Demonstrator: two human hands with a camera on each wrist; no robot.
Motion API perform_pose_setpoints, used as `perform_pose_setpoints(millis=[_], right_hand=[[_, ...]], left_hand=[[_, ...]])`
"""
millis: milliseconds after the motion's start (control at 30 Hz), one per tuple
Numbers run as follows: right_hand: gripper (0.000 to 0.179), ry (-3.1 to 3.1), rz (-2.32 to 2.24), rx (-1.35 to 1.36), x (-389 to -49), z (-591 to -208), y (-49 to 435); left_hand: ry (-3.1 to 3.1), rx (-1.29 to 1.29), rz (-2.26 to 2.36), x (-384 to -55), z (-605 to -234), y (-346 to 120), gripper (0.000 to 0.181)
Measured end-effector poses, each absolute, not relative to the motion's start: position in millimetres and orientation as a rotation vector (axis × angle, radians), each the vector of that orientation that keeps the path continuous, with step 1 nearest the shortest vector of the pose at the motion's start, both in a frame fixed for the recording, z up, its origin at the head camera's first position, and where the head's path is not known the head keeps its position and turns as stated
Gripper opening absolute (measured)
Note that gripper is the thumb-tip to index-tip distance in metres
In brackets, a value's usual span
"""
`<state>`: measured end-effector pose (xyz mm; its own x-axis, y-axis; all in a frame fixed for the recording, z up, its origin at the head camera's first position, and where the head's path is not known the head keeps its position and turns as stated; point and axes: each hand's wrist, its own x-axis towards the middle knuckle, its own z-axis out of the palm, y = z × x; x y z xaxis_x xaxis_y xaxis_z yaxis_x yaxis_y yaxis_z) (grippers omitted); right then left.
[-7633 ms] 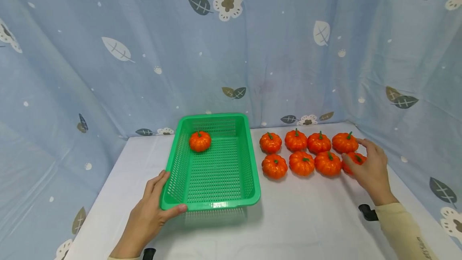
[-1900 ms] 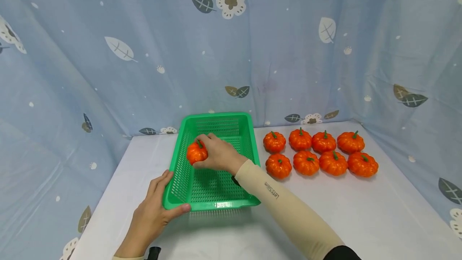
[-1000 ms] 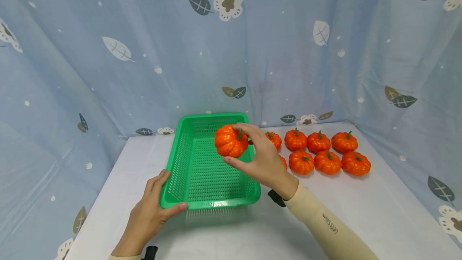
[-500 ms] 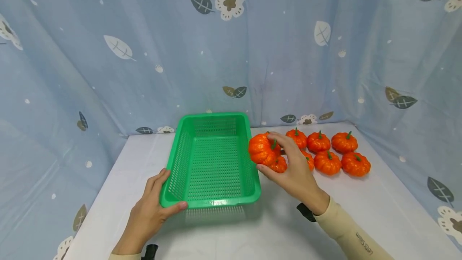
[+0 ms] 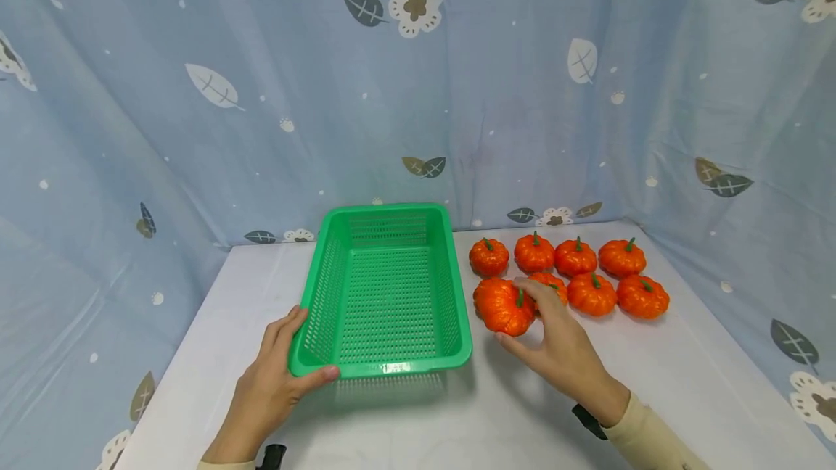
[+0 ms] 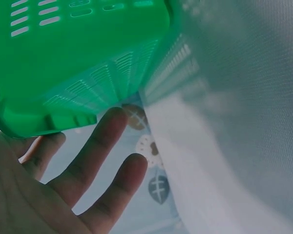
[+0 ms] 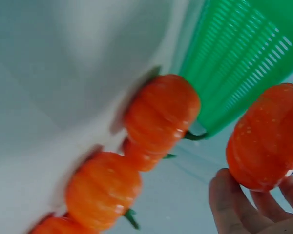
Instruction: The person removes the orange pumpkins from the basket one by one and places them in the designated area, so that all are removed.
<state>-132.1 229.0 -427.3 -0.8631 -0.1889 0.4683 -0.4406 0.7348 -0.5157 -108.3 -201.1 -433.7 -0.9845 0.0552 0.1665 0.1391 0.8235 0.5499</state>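
A small orange pumpkin with a green stem is pinched between the thumb and fingers of my right hand. In the right wrist view the held pumpkin hangs in the air beside the other pumpkins. From the head view it mostly covers the front-left pumpkin of the group. My left hand holds the near-left corner of a green perforated basket, thumb on the front rim. The left wrist view shows fingers spread under the basket's edge. No pumpkin lies inside the basket.
Right of the basket, several orange pumpkins stand in two rows on the white tabletop. A blue patterned curtain hangs behind and along both sides of the table.
My right hand has lifted the pumpkin out of the basket, carried it right over the rim and lowered it toward the front-left of the rows. The left hand and basket stay put.
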Motion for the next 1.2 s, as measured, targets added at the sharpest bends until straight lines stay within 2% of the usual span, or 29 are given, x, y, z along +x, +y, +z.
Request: perform_pose_setpoints(millis=[467,1200], right_hand=[[0.082,-2.762,0.805,0.440,-127,-455,230],[0.087,-2.839,0.737,0.450,-127,-469,220]], left_hand=[[-2.854,-0.154,-0.877,-108,-438,-202,0.106],[-2.857,-0.146,-0.902,-107,-437,-203,0.105]])
